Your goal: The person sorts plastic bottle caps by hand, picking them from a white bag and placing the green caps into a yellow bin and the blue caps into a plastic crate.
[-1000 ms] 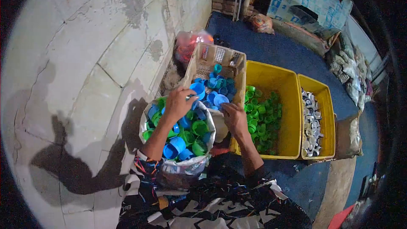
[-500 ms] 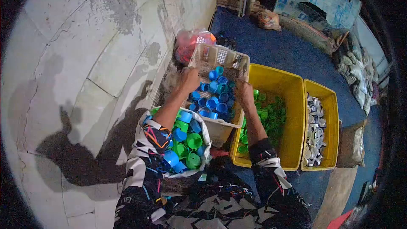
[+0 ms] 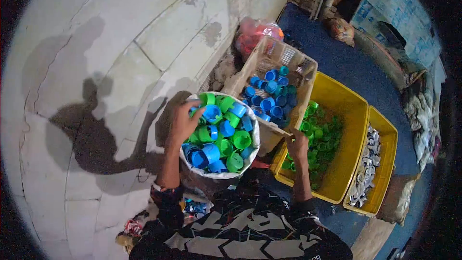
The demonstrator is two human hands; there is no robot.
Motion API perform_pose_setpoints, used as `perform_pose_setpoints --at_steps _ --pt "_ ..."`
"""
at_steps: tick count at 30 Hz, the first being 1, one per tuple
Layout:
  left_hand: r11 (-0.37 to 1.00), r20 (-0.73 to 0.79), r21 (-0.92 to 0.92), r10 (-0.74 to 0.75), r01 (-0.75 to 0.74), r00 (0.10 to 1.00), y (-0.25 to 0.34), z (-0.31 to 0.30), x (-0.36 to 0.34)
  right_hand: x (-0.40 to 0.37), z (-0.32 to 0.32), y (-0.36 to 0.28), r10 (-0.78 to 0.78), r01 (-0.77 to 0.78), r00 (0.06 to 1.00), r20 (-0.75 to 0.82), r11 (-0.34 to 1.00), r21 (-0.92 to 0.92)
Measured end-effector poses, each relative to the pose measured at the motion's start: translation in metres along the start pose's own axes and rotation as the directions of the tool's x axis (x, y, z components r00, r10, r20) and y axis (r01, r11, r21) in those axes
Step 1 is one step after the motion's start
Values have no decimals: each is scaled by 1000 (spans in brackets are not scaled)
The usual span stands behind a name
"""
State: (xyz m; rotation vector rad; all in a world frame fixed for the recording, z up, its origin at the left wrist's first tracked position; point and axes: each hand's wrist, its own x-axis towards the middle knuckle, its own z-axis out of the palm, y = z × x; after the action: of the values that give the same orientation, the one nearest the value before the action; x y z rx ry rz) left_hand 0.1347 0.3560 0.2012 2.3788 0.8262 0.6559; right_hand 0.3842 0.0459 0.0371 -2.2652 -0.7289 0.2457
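Note:
My left hand [image 3: 185,121] is at the left rim of a round white sack [image 3: 256,139] full of blue and green caps, its fingers apart over the caps. With my right hand [image 3: 297,143] I grip the near right corner of a beige crate [image 3: 308,74]. Blue caps [image 3: 271,86] lie in that crate, which stands slightly tilted in view. Right of it is a large yellow bin [image 3: 349,139] with green caps [image 3: 325,139] in its left part.
A narrower yellow bin [image 3: 387,163] holds white and grey caps. Behind the crate lies a clear bag with red things [image 3: 250,38]. A pale block wall [image 3: 120,82] rises on the left; a brown sack [image 3: 398,195] stands far right.
My left hand has left the crate's left side and come to the white sack. My right hand has slid to the crate's near corner. The view has shifted.

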Motion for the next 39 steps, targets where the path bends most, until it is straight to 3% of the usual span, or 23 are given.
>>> perform_pose_setpoints --at_steps 3,5,8,10,13,16,18,21,22,24,27,30,31,36,39 --pt "993 -91 -19 -114 113 989 -23 -4 -63 -35 4 -51 -135 134 991 6 988 78" --pt "986 -165 -26 -166 164 972 -29 -5 -100 -48 18 -63 -154 147 988 9 958 246" --pt "980 -231 -23 -196 196 953 -25 -2 -135 -56 18 -93 -252 214 962 109 936 281" --pt "988 -257 -6 -150 154 955 -7 -3 -145 -52 18 -97 -548 568 820 164 814 -118" --pt "996 -194 11 -82 86 978 23 8 -147 -43 15 -123 -645 661 749 150 715 -226" --pt "992 -7 51 116 -115 993 41 21 -145 -31 18 -130 -634 676 736 237 705 -215" --pt "953 178 85 271 -289 946 56 23 -142 -21 36 -111 -631 683 730 262 683 -259" --pt "889 301 141 380 -435 875 69 28 -139 -15 37 -110 -671 715 698 249 638 -285" --pt "862 341 162 408 -481 847 71 29 -137 -15 30 -119 -655 682 730 194 688 -248" --pt "824 377 193 439 -532 816 68 30 -133 -20 15 -135 -598 603 797 85 779 -171" --pt "784 461 200 455 -588 762 57 39 -128 -23 8 -128 -569 562 822 34 800 -208" --pt "729 494 173 518 -663 698 42 47 -121 -32 18 -114 -517 517 855 23 852 -82" --pt "715 514 151 533 -682 672 41 48 -118 -36 18 -112 -565 561 822 -74 825 -74" --pt "661 475 23 653 -750 590 33 55 -115 -66 12 -120 -449 449 893 -14 891 64" --pt "641 515 41 644 -767 566 34 55 -113 -77 15 -120 -392 390 920 -13 912 127"
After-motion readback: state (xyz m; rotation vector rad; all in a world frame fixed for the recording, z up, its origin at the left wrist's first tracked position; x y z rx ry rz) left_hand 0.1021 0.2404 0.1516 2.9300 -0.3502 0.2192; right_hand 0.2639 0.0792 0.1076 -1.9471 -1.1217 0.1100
